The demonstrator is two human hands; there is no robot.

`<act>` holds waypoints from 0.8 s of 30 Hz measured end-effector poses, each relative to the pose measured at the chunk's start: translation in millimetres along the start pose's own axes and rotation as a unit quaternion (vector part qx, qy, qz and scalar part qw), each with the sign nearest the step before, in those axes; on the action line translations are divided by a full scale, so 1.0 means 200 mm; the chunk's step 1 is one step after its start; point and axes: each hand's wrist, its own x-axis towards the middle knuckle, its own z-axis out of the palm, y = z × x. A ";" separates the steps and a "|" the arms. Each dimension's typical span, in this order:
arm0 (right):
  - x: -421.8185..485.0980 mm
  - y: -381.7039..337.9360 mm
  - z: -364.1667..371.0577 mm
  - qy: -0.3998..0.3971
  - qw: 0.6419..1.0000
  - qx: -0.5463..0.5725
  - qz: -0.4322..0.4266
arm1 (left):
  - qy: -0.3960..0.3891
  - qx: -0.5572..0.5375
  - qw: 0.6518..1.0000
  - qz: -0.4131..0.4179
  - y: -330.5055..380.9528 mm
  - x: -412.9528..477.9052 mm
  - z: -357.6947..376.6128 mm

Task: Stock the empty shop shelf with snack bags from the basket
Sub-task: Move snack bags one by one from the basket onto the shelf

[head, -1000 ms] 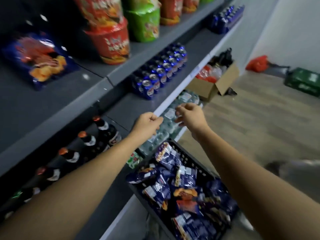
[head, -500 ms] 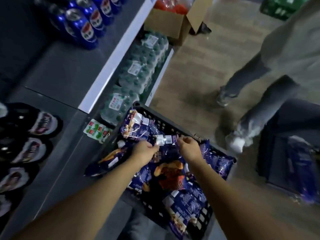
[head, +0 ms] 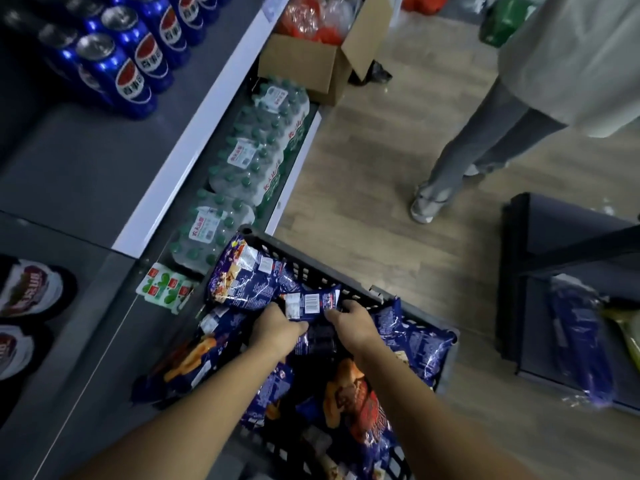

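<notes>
Low in the foreground, basket (head: 311,273) beside the foot of the shelf (head: 86,168) on the left, with snack bags (head: 415,341) heaped inside and one snack bag (head: 310,303) gripped near the far rim between left hand (head: 277,330) and right hand (head: 353,323). On the shelf, cans (head: 131,74) at the back; beneath, water packs (head: 249,157) in a row, cardboard box (head: 301,67) beyond. To the right, a second person (head: 485,140) standing, with a rack (head: 561,237) nearer at the edge.

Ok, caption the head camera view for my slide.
Restocking: left hand and right hand grip a blue snack bag in the black basket, beside shelved cola cans and water packs.
</notes>
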 end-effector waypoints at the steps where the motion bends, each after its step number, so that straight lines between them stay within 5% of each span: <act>1: -0.01 -0.01 0.00 -0.002 1.000 -0.009 -0.003 | -0.004 -0.010 1.000 0.006 0.01 -0.01 -0.02; 13: -0.23 -0.15 -0.06 -0.010 0.997 0.005 -0.076 | 0.019 -0.119 0.986 0.116 0.08 -0.32 -0.26; 24: -0.69 -0.65 -0.02 -0.175 0.963 0.126 -0.165 | 0.051 -0.292 0.941 0.162 0.18 -0.75 -0.77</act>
